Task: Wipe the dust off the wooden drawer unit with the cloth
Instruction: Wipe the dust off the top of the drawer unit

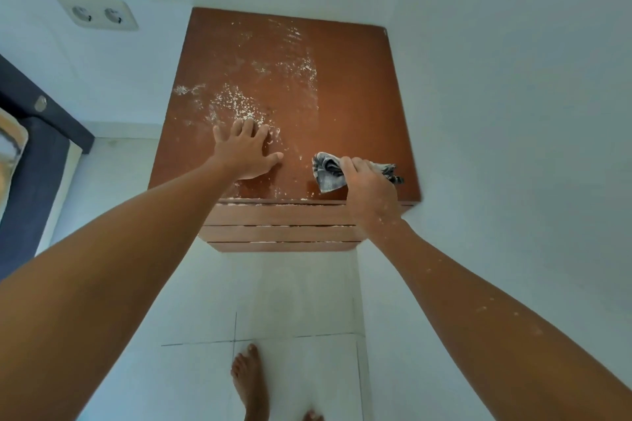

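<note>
Overhead, white dust [239,102] speckles the drawer unit [355,102] in a white-walled corner; left hand [246,154] fingers spread, right hand [371,191] gripping the cloth [326,173].

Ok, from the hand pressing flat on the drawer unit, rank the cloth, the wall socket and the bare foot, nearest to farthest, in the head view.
From the left hand:
1. Cloth, just to its right on the drawer unit's top, gripped by the right hand.
2. Wall socket, up on the left wall.
3. Bare foot, down on the floor tiles.
</note>
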